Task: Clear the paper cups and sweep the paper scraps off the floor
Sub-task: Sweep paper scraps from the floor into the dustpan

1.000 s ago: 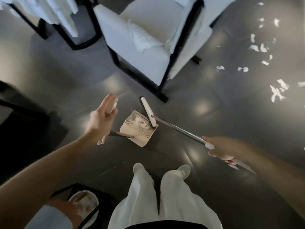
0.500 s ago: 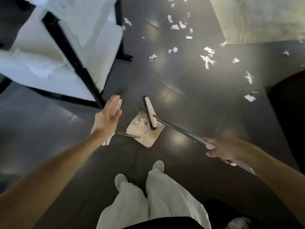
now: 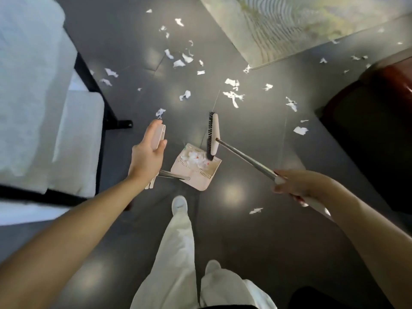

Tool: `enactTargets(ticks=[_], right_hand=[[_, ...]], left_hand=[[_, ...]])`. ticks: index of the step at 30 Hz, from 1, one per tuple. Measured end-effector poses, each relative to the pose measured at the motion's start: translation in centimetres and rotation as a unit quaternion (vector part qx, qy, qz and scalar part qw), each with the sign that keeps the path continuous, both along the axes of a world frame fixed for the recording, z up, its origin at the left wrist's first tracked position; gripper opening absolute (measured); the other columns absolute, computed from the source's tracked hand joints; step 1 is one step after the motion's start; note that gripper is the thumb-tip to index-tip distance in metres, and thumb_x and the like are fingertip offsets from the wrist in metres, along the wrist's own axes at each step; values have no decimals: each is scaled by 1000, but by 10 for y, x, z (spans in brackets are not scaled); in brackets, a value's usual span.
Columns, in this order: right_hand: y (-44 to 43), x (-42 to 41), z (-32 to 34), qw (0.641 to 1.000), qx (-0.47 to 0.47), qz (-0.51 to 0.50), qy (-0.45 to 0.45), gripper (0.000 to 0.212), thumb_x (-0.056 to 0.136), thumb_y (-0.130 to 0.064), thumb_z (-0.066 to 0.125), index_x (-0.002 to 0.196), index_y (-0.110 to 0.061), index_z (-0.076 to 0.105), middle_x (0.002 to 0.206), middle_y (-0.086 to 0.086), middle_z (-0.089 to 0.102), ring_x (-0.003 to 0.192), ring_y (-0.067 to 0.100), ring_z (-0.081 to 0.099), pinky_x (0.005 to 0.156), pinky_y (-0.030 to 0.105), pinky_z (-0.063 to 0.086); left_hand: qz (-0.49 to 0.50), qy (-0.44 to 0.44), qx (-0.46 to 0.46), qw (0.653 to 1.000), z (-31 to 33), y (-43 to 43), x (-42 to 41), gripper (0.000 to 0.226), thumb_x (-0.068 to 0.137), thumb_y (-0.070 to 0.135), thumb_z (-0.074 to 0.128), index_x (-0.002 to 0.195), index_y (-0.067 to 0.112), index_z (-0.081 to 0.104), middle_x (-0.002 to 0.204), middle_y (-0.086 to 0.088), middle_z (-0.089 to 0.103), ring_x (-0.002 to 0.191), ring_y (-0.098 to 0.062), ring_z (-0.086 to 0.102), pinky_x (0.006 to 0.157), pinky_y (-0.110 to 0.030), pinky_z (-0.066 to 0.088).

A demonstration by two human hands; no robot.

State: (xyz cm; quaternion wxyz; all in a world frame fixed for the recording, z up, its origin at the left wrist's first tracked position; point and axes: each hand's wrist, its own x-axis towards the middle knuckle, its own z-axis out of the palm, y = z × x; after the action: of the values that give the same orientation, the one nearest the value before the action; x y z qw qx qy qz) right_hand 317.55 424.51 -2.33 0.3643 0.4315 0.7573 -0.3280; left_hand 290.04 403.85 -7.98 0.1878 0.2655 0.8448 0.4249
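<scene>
With left hand [image 3: 147,157] gripping dustpan handle [image 3: 159,136] and right hand [image 3: 296,184] gripping broom shaft [image 3: 245,158], avoid tilting loaded dustpan [image 3: 198,179]: risks spilling gathered scraps [image 3: 194,159] onto near floor [image 3: 234,230].

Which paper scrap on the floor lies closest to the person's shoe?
The lone scrap right of the front shoe; all other scraps lie beyond the dustpan.

Inside dustpan [image 3: 201,178], scraps [image 3: 194,160], broom [image 3: 243,156] above its far edge; loose scraps [image 3: 233,97] across floor [image 3: 245,241] beyond; chair [image 3: 33,85] at left.
</scene>
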Motion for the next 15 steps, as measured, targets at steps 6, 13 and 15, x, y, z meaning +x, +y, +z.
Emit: enactTargets(ticks=[6, 13, 15], right_hand=[[72, -88, -19, 998, -16, -63, 20, 44, 96, -27, 55, 137, -17, 41, 50, 5, 54, 36, 15, 48, 39, 18, 41], [159, -212, -33, 991, -50, -112, 51, 34, 98, -20, 52, 130, -12, 44, 46, 9, 49, 33, 16, 42, 36, 18, 37], [184, -250, -37, 989, -53, -126, 56, 38, 98, -17, 52, 134, -12, 42, 38, 5, 45, 32, 16, 40, 35, 17, 35]], left_hand=[[-29, 11, 0, 1000, -5, 82, -91, 45, 97, 17, 50, 136, 39, 43, 122, 11, 59, 74, -23, 57, 81, -34, 50], [19, -10, -28, 999, -6, 142, -202, 41, 97, 19, 49, 128, 46, 41, 107, 4, 58, 67, -25, 56, 71, -39, 54], [29, -12, -41, 999, -10, 151, -230, 41, 98, 21, 48, 128, 47, 40, 108, 2, 59, 60, -21, 55, 60, -32, 51]])
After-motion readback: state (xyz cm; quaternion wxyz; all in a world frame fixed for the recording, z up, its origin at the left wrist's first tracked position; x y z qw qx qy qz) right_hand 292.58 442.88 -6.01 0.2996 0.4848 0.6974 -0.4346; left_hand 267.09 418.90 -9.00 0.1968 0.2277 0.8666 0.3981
